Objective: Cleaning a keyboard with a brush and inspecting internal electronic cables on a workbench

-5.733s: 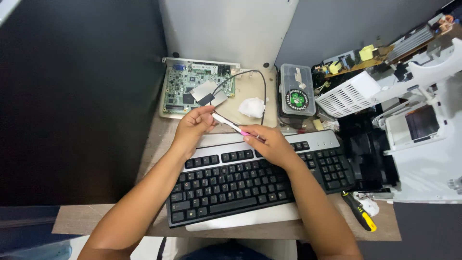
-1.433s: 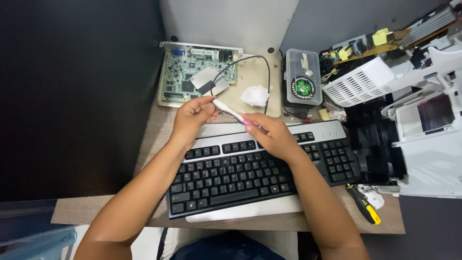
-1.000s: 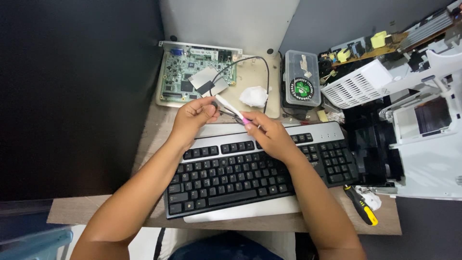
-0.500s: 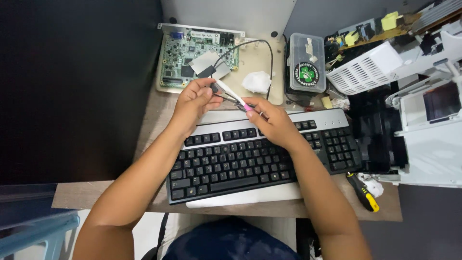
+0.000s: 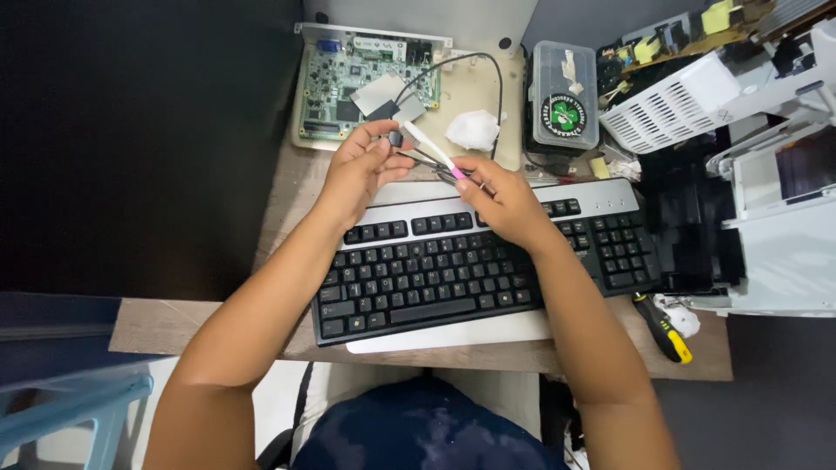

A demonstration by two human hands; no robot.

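Observation:
A black and silver keyboard [image 5: 475, 261] lies across the wooden desk [image 5: 209, 326]. Above its top edge, my left hand [image 5: 359, 170] pinches a small black part [image 5: 394, 137] on the end of a black cable [image 5: 470, 65]. My right hand [image 5: 501, 200] grips a thin white tool with a pink end [image 5: 431, 150], its tip at the small part. Both hands hover over the strip of desk between the keyboard and a green circuit board [image 5: 357, 83].
A crumpled white tissue [image 5: 473, 130] lies beside a clear plastic box with a green sticker [image 5: 563, 96]. A white vented housing [image 5: 675, 109] and printer parts [image 5: 784, 209] crowd the right. A yellow and black screwdriver [image 5: 664, 329] lies at the desk's front right. A blue chair [image 5: 70, 409] stands lower left.
My hands stay together on the tool and the cable part; only the camera has tilted, shifting the view slightly.

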